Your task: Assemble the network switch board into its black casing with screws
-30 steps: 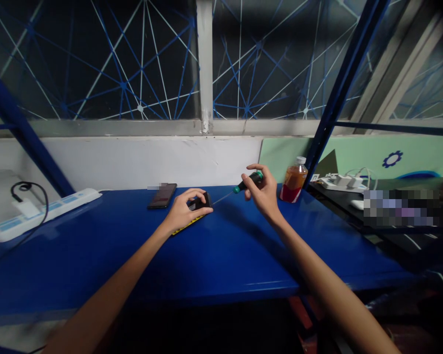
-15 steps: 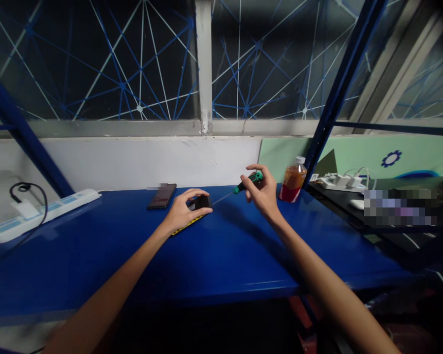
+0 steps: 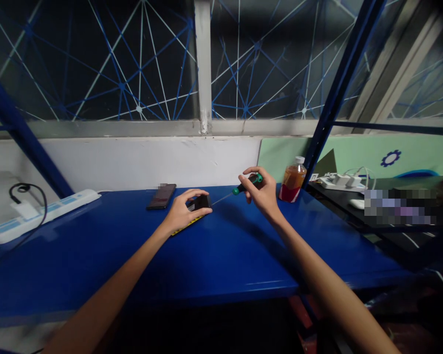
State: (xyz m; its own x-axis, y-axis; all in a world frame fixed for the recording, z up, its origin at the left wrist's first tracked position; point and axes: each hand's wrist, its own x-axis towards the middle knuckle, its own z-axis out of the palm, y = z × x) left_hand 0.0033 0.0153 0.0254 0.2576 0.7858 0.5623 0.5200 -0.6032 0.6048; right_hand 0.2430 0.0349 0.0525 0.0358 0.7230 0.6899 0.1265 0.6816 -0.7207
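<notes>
Near the centre of the frame, a black block-shaped object (image 3: pixel 205 201) is gripped from above by the left hand (image 3: pixel 180 214), with the thumb along its near side and the fingers curled over its far side. A yellow strip (image 3: pixel 187 226) is seen along its lower near edge; whether the two are joined cannot be told. Right of centre, a green-and-black screwdriver (image 3: pixel 248 184) is held by its handle in the closed fingers of the right hand (image 3: pixel 263 192). Its thin shaft is pointed down and leftward at the block's right end, though contact at the tip cannot be made out. The block is held at the surface of a blue bench (image 3: pixel 221 260). Just beyond the left hand, a dark smartphone (image 3: pixel 161 196) is laid flat. A white power strip (image 3: pixel 59 212) is seen at middle left, with a plug (image 3: pixel 25 208) inserted. Right of the right hand, a white-capped bottle (image 3: pixel 293 184) is stood upright.
</notes>
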